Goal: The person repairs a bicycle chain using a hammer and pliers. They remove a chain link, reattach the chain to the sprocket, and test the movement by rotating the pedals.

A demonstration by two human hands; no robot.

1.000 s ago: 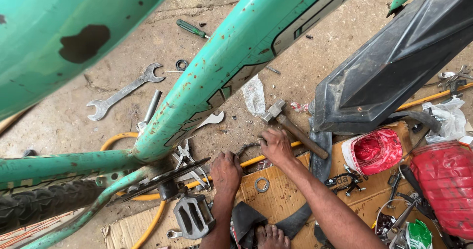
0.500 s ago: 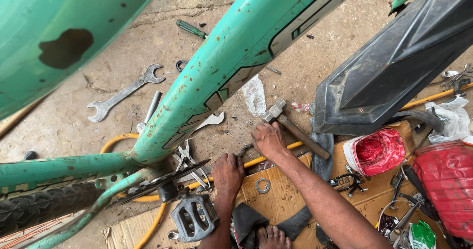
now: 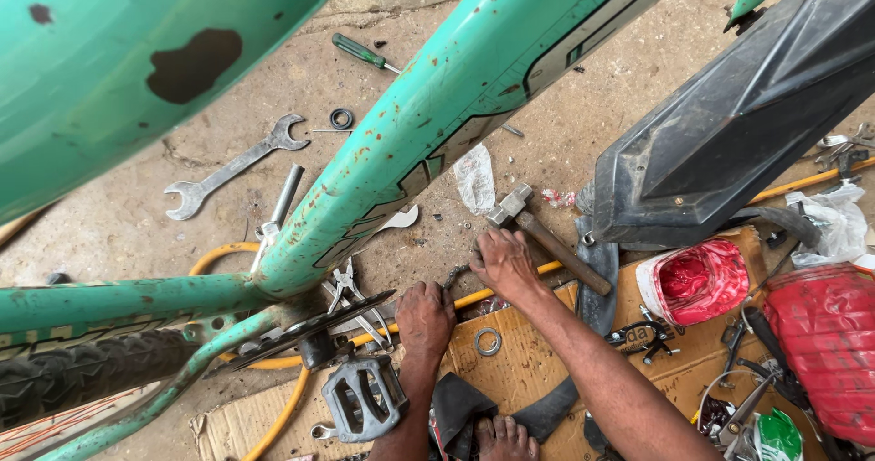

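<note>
1. Bottom center: a grey pedal (image 3: pixel 363 397) hangs beside the person's left hand (image 3: pixel 425 319), fingers curled tight around a short chain (image 3: pixel 456 275).
2. Center: the right hand (image 3: pixel 504 262) pinches the chain's other end, just below a hammer (image 3: pixel 545 235).
3. Upper left: a wrench (image 3: pixel 235 165) lies on the concrete under the green bicycle frame (image 3: pixel 428 124).
</note>
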